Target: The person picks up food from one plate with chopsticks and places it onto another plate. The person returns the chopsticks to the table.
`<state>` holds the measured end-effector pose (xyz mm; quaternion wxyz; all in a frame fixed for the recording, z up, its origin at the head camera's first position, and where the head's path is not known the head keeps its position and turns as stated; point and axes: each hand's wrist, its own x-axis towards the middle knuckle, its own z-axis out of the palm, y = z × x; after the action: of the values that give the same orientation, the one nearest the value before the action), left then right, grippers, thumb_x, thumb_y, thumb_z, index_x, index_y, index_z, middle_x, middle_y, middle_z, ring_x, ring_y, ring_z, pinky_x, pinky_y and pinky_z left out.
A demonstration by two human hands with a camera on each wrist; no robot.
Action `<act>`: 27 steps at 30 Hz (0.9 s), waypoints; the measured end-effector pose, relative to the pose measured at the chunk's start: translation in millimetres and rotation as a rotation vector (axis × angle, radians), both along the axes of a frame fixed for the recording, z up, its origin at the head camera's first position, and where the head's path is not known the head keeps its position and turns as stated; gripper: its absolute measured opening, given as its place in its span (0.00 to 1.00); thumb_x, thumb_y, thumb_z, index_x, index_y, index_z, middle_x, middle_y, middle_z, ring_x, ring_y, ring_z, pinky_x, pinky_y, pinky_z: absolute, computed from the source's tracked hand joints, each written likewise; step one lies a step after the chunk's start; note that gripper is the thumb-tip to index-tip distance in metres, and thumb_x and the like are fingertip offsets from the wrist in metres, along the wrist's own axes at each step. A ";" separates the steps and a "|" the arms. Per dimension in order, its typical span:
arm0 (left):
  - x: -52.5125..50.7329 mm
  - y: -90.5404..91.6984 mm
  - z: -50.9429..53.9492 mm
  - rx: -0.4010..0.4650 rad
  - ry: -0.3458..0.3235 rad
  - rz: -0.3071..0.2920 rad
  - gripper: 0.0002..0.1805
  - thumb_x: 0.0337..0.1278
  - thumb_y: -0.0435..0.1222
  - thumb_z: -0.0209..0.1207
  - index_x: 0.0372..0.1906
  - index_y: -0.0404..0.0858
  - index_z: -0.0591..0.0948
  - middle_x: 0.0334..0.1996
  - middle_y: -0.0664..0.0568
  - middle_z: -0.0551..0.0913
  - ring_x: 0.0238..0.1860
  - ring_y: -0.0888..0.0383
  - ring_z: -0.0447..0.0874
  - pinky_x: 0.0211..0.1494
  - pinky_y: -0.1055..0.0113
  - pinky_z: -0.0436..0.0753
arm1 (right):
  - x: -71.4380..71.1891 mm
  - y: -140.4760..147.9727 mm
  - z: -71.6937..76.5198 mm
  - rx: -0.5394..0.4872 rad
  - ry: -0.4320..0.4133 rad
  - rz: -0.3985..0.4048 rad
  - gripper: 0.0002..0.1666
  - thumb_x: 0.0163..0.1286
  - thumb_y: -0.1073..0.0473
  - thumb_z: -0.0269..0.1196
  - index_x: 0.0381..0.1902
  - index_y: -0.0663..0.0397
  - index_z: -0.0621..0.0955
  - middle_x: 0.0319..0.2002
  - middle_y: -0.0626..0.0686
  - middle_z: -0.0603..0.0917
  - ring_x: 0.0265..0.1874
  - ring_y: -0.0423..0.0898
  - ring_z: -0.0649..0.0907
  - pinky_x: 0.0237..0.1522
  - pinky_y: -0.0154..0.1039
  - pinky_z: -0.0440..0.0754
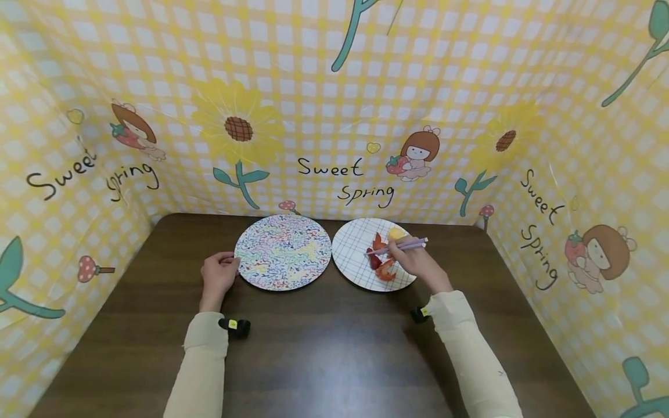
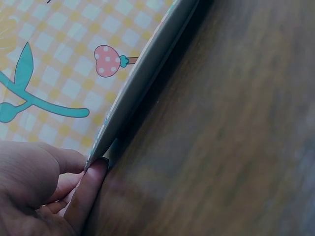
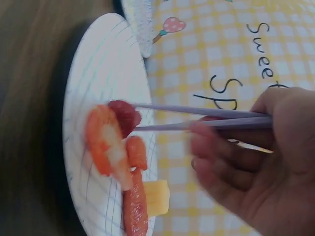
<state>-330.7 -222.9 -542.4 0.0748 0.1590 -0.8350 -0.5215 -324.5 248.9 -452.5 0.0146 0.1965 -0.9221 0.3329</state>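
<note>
My left hand (image 1: 218, 277) pinches the left edge of the round speckled plate (image 1: 282, 252); in the left wrist view the fingers (image 2: 93, 179) hold its rim between thumb and fingertips. My right hand (image 1: 418, 264) holds light purple chopsticks (image 1: 399, 246) over the round white grid-patterned plate (image 1: 347, 255). In the right wrist view the chopstick tips are at a dark red piece (image 3: 126, 118); whether they grip it I cannot tell. Beside it lie an orange shrimp-like piece (image 3: 109, 142), reddish sausage-like pieces (image 3: 135, 206) and a yellow block (image 3: 157, 197).
The two plates stand side by side near the back edge of a dark brown wooden table (image 1: 324, 348). A yellow checked cloth (image 1: 313, 116) with flowers and lettering rises behind and at both sides. Black bands are at both wrists.
</note>
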 end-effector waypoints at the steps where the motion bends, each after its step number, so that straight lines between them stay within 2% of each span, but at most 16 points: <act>1: 0.1 0.1 0.0 0.000 -0.001 0.000 0.20 0.70 0.38 0.60 0.59 0.29 0.80 0.49 0.35 0.85 0.26 0.71 0.80 0.30 0.77 0.79 | 0.7 -0.8 0.7 0.008 -0.019 0.007 0.27 0.80 0.58 0.47 0.25 0.66 0.83 0.17 0.51 0.76 0.18 0.42 0.66 0.23 0.35 0.64; 4: 0.4 0.3 -0.1 0.002 -0.004 0.000 0.20 0.70 0.38 0.60 0.59 0.29 0.80 0.49 0.35 0.85 0.26 0.71 0.79 0.30 0.78 0.79 | 2.3 -2.3 -0.1 0.016 -0.046 0.032 0.27 0.80 0.58 0.46 0.30 0.68 0.84 0.19 0.54 0.77 0.18 0.42 0.67 0.24 0.35 0.66; 7: 0.4 -0.1 -0.3 0.002 0.000 0.002 0.20 0.70 0.38 0.60 0.59 0.29 0.80 0.49 0.35 0.85 0.26 0.72 0.79 0.30 0.78 0.79 | 4.3 -3.3 -3.3 0.004 -0.002 0.041 0.24 0.80 0.61 0.48 0.31 0.67 0.85 0.25 0.59 0.84 0.20 0.41 0.72 0.26 0.35 0.72; 10: 0.0 -0.1 -0.1 -0.002 0.006 -0.005 0.20 0.70 0.38 0.59 0.59 0.28 0.80 0.49 0.34 0.85 0.26 0.72 0.79 0.30 0.78 0.79 | 6.3 -3.4 -6.3 -0.035 0.042 0.039 0.22 0.80 0.62 0.49 0.32 0.66 0.85 0.27 0.62 0.85 0.22 0.42 0.74 0.27 0.35 0.74; 12: 0.0 -0.1 -0.3 -0.006 0.007 -0.009 0.21 0.70 0.38 0.59 0.59 0.28 0.80 0.49 0.34 0.84 0.26 0.72 0.79 0.30 0.78 0.79 | 7.8 -3.6 -7.1 -0.056 0.056 0.028 0.21 0.80 0.62 0.50 0.30 0.65 0.84 0.25 0.58 0.83 0.22 0.42 0.74 0.27 0.35 0.74; 17: 0.6 0.4 -0.2 -0.011 0.006 -0.010 0.21 0.70 0.38 0.59 0.60 0.27 0.80 0.50 0.34 0.84 0.27 0.72 0.79 0.30 0.78 0.79 | 12.3 -3.6 -6.3 -0.083 0.101 0.012 0.22 0.81 0.59 0.50 0.26 0.64 0.77 0.19 0.46 0.72 0.19 0.42 0.69 0.25 0.34 0.69; 21: 0.7 0.6 0.7 -0.016 0.008 -0.008 0.21 0.70 0.38 0.59 0.59 0.28 0.80 0.50 0.34 0.84 0.27 0.72 0.78 0.30 0.79 0.79 | 17.0 -2.5 -9.7 -0.126 0.160 0.035 0.20 0.81 0.60 0.52 0.30 0.65 0.80 0.20 0.47 0.73 0.19 0.41 0.70 0.22 0.33 0.69; 22: 0.8 0.7 1.1 -0.017 0.011 -0.008 0.21 0.70 0.38 0.59 0.59 0.28 0.80 0.50 0.34 0.84 0.27 0.72 0.78 0.30 0.79 0.79 | 17.8 -2.6 -10.9 -0.128 0.170 0.044 0.19 0.81 0.60 0.51 0.34 0.65 0.82 0.21 0.49 0.77 0.20 0.40 0.71 0.23 0.33 0.70; 25: 0.9 1.3 2.0 -0.020 0.016 -0.004 0.21 0.69 0.38 0.59 0.59 0.28 0.80 0.49 0.34 0.84 0.27 0.73 0.78 0.30 0.79 0.79 | 20.2 -3.3 -13.2 -0.114 0.206 0.059 0.18 0.81 0.60 0.51 0.41 0.62 0.86 0.24 0.51 0.81 0.21 0.39 0.73 0.24 0.33 0.72; 27: 0.7 1.9 1.7 -0.020 0.017 -0.004 0.20 0.69 0.37 0.59 0.59 0.28 0.80 0.49 0.34 0.85 0.26 0.73 0.78 0.30 0.79 0.78 | 21.5 -4.1 -14.2 -0.101 0.235 0.067 0.17 0.81 0.61 0.52 0.42 0.62 0.86 0.25 0.51 0.83 0.22 0.39 0.73 0.25 0.33 0.73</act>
<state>-330.0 -221.0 -540.7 0.0826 0.1521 -0.8397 -0.5147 -303.0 244.8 -466.7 0.1215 0.2639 -0.8890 0.3540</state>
